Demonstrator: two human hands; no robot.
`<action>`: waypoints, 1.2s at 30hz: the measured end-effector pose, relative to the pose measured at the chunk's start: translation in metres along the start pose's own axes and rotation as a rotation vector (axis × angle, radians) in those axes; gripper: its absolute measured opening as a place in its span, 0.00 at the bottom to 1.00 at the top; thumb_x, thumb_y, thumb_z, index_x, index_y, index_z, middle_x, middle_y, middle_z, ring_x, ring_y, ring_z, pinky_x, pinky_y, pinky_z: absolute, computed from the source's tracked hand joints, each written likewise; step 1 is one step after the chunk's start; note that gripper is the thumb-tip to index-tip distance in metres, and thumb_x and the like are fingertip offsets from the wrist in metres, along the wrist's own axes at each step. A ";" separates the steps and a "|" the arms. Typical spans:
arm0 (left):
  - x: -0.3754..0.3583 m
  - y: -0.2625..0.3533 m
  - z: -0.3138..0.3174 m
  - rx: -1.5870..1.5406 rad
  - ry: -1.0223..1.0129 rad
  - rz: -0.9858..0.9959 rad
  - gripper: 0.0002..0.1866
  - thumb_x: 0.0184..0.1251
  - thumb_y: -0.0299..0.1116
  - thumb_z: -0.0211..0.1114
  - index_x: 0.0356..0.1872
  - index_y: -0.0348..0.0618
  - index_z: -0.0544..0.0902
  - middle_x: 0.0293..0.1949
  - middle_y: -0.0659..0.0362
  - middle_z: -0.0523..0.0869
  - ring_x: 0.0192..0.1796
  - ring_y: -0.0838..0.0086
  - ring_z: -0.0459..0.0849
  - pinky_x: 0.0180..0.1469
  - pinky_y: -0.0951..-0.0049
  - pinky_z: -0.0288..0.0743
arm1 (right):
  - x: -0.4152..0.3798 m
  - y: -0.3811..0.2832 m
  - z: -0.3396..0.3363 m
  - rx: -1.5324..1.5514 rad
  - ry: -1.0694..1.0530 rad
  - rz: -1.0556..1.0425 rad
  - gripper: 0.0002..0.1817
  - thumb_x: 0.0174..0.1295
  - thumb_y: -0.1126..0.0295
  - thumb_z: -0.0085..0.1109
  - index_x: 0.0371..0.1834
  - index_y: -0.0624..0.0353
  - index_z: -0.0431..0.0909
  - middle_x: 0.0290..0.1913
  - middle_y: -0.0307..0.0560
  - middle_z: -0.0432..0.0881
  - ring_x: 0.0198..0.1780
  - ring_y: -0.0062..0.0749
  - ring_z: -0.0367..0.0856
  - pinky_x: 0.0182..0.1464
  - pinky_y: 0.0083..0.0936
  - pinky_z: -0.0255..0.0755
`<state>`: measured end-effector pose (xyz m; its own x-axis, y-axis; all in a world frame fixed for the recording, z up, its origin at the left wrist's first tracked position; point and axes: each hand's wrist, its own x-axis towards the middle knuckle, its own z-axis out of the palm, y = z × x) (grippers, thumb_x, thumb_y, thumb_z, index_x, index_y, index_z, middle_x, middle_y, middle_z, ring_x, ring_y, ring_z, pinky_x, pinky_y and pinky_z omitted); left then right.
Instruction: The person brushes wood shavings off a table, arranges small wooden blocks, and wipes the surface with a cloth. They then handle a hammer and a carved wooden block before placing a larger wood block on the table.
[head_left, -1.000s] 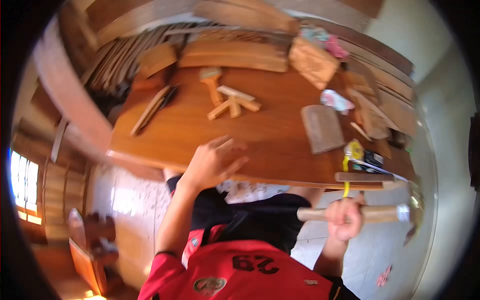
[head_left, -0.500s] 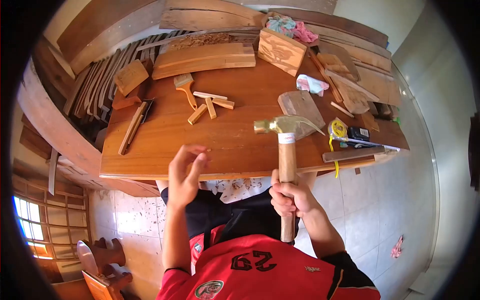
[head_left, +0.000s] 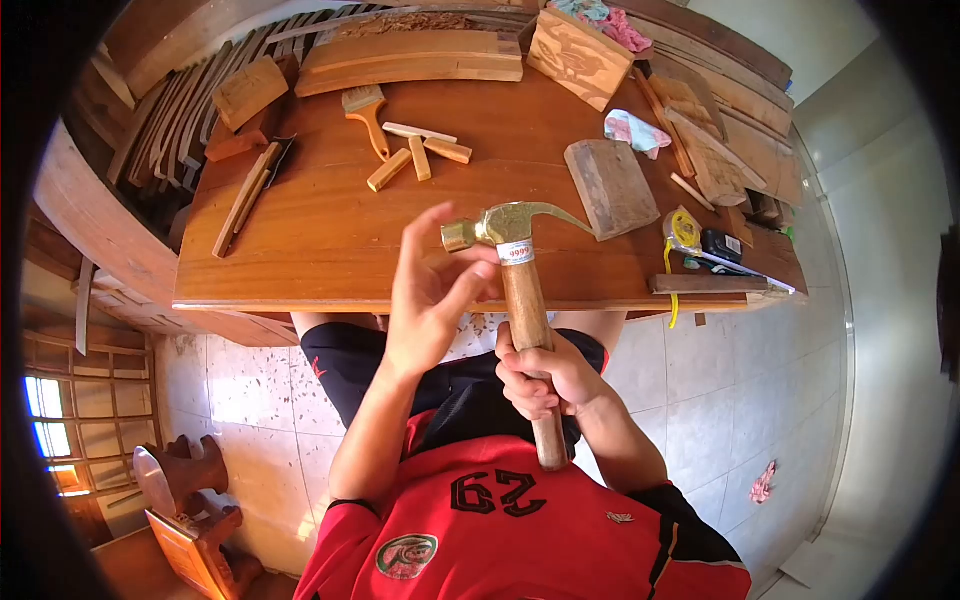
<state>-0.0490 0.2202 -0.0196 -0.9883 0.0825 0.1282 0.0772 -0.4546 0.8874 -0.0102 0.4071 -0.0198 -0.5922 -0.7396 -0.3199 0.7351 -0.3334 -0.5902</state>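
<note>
My right hand (head_left: 545, 375) is wrapped round the wooden handle of a claw hammer (head_left: 524, 290), held upright in front of my chest. Its brass-coloured head points left with the claw to the right, and a white label circles the neck. Close to the left of the hammer, my left hand (head_left: 432, 300) is raised with its fingers apart, the fingertips right by the head and neck. Beyond both hands lies the wooden table (head_left: 330, 245). Several small wood blocks (head_left: 418, 158) and a paintbrush (head_left: 368, 120) rest on it.
On the right are a thick wood block (head_left: 610, 187), a yellow tape measure (head_left: 683, 230) and a patterned cloth (head_left: 636, 133). Wood strips (head_left: 248, 200) lie at left. Planks (head_left: 410, 66) and a larger block (head_left: 580, 58) stand along the back. A wooden stool (head_left: 185, 475) is on the floor.
The hammer in my right hand has moved left and tilted slightly. My left hand has come right, up to the hammer head. The view has shifted, so the table sits higher.
</note>
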 end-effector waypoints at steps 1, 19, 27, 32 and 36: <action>-0.001 -0.003 0.001 0.007 0.000 -0.012 0.30 0.74 0.23 0.65 0.72 0.40 0.61 0.48 0.52 0.88 0.43 0.75 0.85 0.47 0.74 0.81 | 0.002 0.002 0.000 -0.001 -0.004 0.000 0.09 0.74 0.65 0.55 0.40 0.53 0.66 0.14 0.35 0.60 0.10 0.17 0.54 0.12 0.20 0.50; -0.008 -0.009 0.005 -0.097 -0.177 -0.161 0.16 0.83 0.34 0.53 0.63 0.34 0.72 0.52 0.44 0.86 0.52 0.61 0.88 0.56 0.60 0.85 | 0.012 0.008 -0.006 -0.028 -0.115 -0.030 0.13 0.72 0.63 0.55 0.37 0.56 0.62 0.16 0.37 0.63 0.10 0.19 0.58 0.11 0.20 0.57; -0.012 -0.007 0.005 -0.073 -0.113 -0.157 0.17 0.82 0.31 0.55 0.63 0.32 0.68 0.53 0.42 0.86 0.52 0.59 0.89 0.55 0.59 0.85 | 0.019 0.012 -0.010 0.048 -0.124 0.008 0.11 0.71 0.66 0.56 0.37 0.57 0.64 0.16 0.37 0.65 0.10 0.18 0.59 0.12 0.19 0.58; -0.010 -0.002 0.006 0.003 -0.059 -0.148 0.15 0.82 0.31 0.55 0.60 0.32 0.70 0.51 0.41 0.87 0.51 0.58 0.90 0.54 0.59 0.86 | 0.027 0.016 -0.016 0.081 -0.164 0.020 0.10 0.71 0.66 0.55 0.38 0.57 0.65 0.16 0.38 0.65 0.11 0.20 0.61 0.13 0.20 0.60; -0.008 0.003 0.003 0.028 -0.015 -0.170 0.17 0.82 0.29 0.56 0.62 0.28 0.70 0.51 0.44 0.88 0.50 0.63 0.90 0.53 0.65 0.86 | 0.033 0.014 -0.015 0.041 -0.147 0.021 0.10 0.71 0.66 0.55 0.39 0.58 0.66 0.17 0.39 0.67 0.11 0.22 0.63 0.14 0.21 0.62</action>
<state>-0.0407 0.2207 -0.0171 -0.9854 0.1693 -0.0189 -0.0875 -0.4078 0.9088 -0.0247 0.3863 -0.0496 -0.5239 -0.8234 -0.2183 0.7619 -0.3383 -0.5524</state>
